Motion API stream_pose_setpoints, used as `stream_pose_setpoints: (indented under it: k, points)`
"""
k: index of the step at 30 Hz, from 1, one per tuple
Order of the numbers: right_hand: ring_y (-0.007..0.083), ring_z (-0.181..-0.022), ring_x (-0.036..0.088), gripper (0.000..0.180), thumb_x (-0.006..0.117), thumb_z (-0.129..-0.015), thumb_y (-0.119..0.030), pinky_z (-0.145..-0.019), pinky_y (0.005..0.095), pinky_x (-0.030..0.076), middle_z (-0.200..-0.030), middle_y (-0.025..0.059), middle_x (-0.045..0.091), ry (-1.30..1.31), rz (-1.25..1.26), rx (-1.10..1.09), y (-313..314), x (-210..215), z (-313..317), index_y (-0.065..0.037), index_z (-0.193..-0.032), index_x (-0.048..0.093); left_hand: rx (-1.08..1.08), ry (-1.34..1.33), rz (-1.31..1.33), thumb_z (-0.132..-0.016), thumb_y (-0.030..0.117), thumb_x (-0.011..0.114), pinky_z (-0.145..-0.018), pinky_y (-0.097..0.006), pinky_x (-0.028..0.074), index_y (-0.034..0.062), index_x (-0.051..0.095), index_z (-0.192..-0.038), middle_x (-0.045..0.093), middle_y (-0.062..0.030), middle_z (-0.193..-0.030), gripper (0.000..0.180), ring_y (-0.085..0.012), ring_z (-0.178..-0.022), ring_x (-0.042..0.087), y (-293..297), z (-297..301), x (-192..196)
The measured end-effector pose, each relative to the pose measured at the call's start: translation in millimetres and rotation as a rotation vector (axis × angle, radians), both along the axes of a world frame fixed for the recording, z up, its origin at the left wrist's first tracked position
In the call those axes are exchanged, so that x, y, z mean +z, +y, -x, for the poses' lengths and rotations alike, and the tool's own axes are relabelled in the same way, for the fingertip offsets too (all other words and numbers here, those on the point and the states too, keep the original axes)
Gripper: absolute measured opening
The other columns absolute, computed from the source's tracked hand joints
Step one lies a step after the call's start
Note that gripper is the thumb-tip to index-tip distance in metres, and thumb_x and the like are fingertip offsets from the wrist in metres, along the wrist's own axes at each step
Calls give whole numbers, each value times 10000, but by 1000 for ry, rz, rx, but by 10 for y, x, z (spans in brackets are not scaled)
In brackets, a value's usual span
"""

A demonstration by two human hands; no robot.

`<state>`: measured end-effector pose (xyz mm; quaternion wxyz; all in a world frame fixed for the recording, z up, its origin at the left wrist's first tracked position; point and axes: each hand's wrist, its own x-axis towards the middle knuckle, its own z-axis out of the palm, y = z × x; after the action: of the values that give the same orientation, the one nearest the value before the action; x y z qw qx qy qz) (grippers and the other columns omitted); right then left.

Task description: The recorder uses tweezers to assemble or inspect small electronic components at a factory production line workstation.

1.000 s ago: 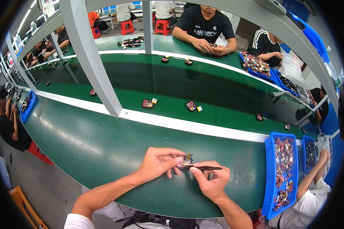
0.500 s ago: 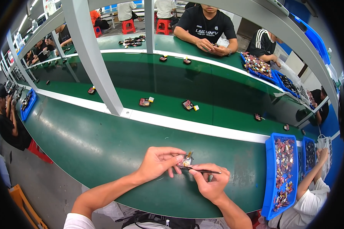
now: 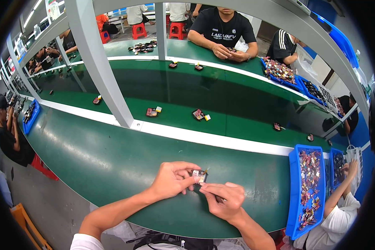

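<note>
A long green workbench, bowed by the lens, spans the foreground, pale glare on its left part. Beyond its white rail runs a dark green conveyor belt with a glossy, reflective strip, and a matching green counter lines the far side. Grey metal posts rise to an overhead beam. Fluorescent tubes glow at upper left. The floor is grey; red plastic stools stand at the back, an orange-yellow frame at lower left. Blue wall shows at right.
</note>
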<state>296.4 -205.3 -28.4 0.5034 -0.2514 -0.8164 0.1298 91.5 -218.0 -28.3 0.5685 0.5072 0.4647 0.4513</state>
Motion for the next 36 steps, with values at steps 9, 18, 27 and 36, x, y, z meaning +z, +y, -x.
stream_pose_setpoints:
  k: [9,18,27,36]
  points:
    - [123,-545,645,152,799,-730,29,-451,221,362,-818,55,768,-48,-38,38,-50,15,-16,-55,-843,742,-51,-74,54,-915,9,700,-504,-248,528,-61,659,-1147,704,-106,-871,246,-127,-612,667,61,-32,-121]
    - [91,-397,485,150,798,-718,33,-446,241,301,-747,47,752,-66,4,-4,1,106,45,-54,-797,706,19,26,64,-821,-57,681,-444,-259,489,-86,658,-1002,688,-95,-747,185,-129,-523,655,178,-63,13]
    - [97,-517,581,166,784,-751,62,-419,211,344,-842,111,761,172,79,-190,164,43,-42,-18,-871,702,180,-36,-116,-831,-12,702,-516,-287,542,-69,648,-962,708,-110,-775,153,-154,-560,688,1410,-440,90]
    - [92,-388,414,210,820,-697,49,-426,233,360,-802,86,753,98,51,-176,218,0,-147,-23,-871,727,459,854,-552,-819,291,790,-857,-479,534,3,703,-1007,620,-191,-1067,354,-383,-992,650,1851,-519,36]
